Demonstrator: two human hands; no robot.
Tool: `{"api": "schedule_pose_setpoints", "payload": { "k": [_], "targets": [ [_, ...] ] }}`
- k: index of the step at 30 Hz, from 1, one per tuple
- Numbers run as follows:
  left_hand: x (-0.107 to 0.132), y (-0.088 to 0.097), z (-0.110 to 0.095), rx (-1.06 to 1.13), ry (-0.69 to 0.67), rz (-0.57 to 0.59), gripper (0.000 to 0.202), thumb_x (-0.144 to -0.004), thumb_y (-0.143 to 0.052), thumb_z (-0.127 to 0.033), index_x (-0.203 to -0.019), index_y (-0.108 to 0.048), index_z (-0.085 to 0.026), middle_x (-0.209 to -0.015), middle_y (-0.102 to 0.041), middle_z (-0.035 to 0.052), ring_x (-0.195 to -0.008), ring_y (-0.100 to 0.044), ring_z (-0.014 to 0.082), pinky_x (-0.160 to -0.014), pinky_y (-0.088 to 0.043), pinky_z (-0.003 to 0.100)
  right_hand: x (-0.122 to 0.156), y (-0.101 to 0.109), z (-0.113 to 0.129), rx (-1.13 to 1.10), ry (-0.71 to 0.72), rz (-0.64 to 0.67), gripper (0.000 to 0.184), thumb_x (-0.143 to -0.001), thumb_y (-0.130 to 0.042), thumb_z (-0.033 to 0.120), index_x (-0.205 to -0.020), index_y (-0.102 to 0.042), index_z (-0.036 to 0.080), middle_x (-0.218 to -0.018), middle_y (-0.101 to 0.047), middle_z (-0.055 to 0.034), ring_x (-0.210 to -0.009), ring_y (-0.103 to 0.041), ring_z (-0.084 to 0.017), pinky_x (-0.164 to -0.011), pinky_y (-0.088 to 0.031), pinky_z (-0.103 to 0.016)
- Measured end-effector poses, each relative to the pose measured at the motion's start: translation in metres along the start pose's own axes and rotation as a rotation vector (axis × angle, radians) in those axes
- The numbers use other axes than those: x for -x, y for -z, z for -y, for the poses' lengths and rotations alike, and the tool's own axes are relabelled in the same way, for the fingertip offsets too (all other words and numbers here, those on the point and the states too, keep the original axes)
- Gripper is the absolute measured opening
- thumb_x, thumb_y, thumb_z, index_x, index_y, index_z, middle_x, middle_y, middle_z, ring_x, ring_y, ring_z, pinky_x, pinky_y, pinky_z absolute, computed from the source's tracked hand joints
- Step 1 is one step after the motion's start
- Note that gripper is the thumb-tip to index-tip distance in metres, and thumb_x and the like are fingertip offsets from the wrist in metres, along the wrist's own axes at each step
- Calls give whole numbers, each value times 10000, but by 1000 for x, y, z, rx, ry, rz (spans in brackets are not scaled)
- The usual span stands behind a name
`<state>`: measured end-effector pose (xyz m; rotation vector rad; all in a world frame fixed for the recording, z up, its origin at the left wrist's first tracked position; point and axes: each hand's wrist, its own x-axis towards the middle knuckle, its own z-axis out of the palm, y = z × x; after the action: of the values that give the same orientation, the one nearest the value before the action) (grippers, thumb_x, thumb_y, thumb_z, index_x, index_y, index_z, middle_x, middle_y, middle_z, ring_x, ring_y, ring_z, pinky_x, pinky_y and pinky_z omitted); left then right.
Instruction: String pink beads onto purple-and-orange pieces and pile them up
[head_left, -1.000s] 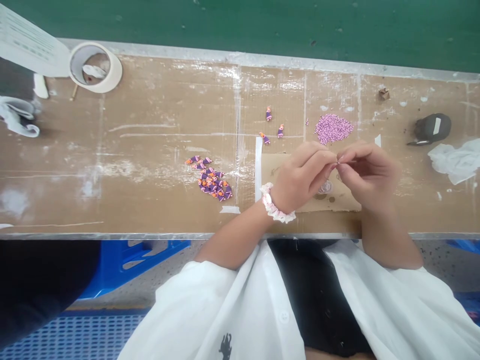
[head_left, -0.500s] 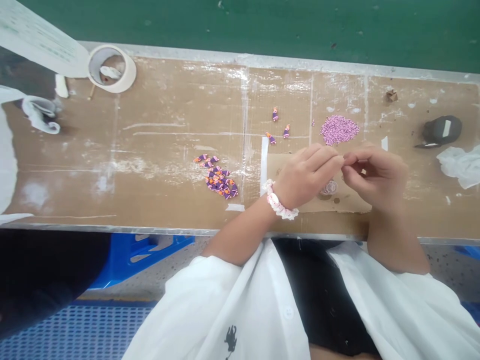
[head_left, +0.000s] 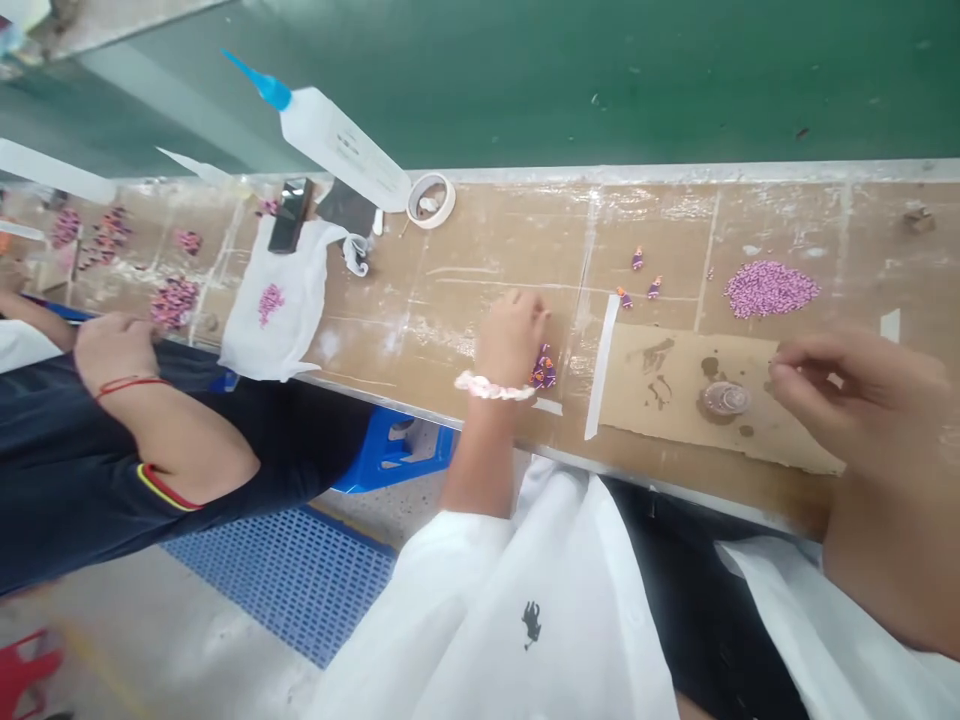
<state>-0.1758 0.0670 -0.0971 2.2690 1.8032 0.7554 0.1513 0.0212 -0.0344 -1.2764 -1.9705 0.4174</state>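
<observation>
- Left hand: down on the counter, fingers curled over the pile of purple-and-orange pieces at its near edge. Whether it gripped a piece could not be told.
- Right hand: well apart from the left, raised beside the cardboard sheet, fingertips pinched together. Anything between them was too small to tell.
- Small round dab: on the sheet, near the right hand, probably kept there for easy reach.
- Pink bead heap and three loose pieces: lay beyond the sheet, unobstructed.
- Tape roll, squeeze bottle and a co-worker's hand: lay leftward, well apart.
</observation>
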Motion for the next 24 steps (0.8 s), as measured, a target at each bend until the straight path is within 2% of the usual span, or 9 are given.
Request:
{"api": "schedule_pose_setpoints", "payload": {
  "k": [1,3,5,8,11,14,17,21,24],
  "targets": [
    [3,1,20,44,-88,-27,226,-927,-560,-372,-789,-596,-198,-749,-534,19,-662,-450,141,-593,-334,301,0,-1,0,0,29,-5,218,-759,-603,49,-732,-552,259,-614,-554,21,-494,-445,-129,-455,-333,-303],
    [8,-1,52,72,-155,-31,346,-917,-539,-507,-741,-588,-214,-699,-475,5,-616,-408,123,-556,-306,299,0,-2,-2,-1,68,-21,226,-749,-607,38,-741,-553,257,-602,-545,28,-486,-436,-120,-441,-328,-292],
    [10,-5,69,83,-187,-24,422,-919,-474,-593,-752,-596,-226,-672,-425,-1,-584,-377,115,-548,-307,306,0,-3,-2,-2,88,-36,231,-749,-607,37,-738,-546,259,-599,-547,33,-478,-431,-117,-432,-325,-288],
    [11,-10,74,71,-191,-1,435,-911,-464,-622,-782,-615,-236,-663,-410,-2,-573,-373,111,-545,-308,309,0,-3,-1,1,56,-26,231,-770,-585,44,-741,-531,267,-624,-563,30,-488,-430,-125,-447,-332,-295],
    [11,-12,67,36,-154,26,327,-909,-536,-527,-797,-621,-232,-695,-448,7,-595,-388,121,-550,-304,306,-1,-3,-2,8,68,-27,224,-781,-577,50,-741,-524,264,-611,-539,34,-482,-409,-121,-452,-322,-293],
    [6,-11,55,-9,-95,51,205,-901,-579,-381,-778,-598,-220,-740,-473,25,-657,-430,155,-592,-341,321,-1,-1,-10,55,122,30,179,-789,-588,85,-750,-529,249,-606,-525,40,-484,-414,-113,-464,-325,-282],
    [-2,-7,33,-24,-61,51,134,-882,-589,-287,-772,-571,-212,-814,-529,55,-778,-505,203,-694,-410,362,-1,2,-14,145,167,225,124,-814,-561,125,-761,-531,233,-643,-568,27,-532,-486,-122,-514,-368,-273],
    [-13,-4,-22,30,-106,18,101,-925,-511,-263,-913,-581,-190,-1023,-644,105,-939,-590,215,-821,-466,366,2,6,-9,208,186,446,128,-858,-520,171,-741,-511,221,-659,-575,6,-580,-515,-138,-546,-385,-265],
    [-20,-10,-75,264,-157,64,172,-971,-453,-277,-996,-587,-173,-884,-689,51,-792,-635,140,-727,-478,273,3,6,-4,303,184,461,169,-878,-508,195,-711,-496,218,-651,-558,-6,-583,-488,-147,-540,-355,-270]
  ]
}}
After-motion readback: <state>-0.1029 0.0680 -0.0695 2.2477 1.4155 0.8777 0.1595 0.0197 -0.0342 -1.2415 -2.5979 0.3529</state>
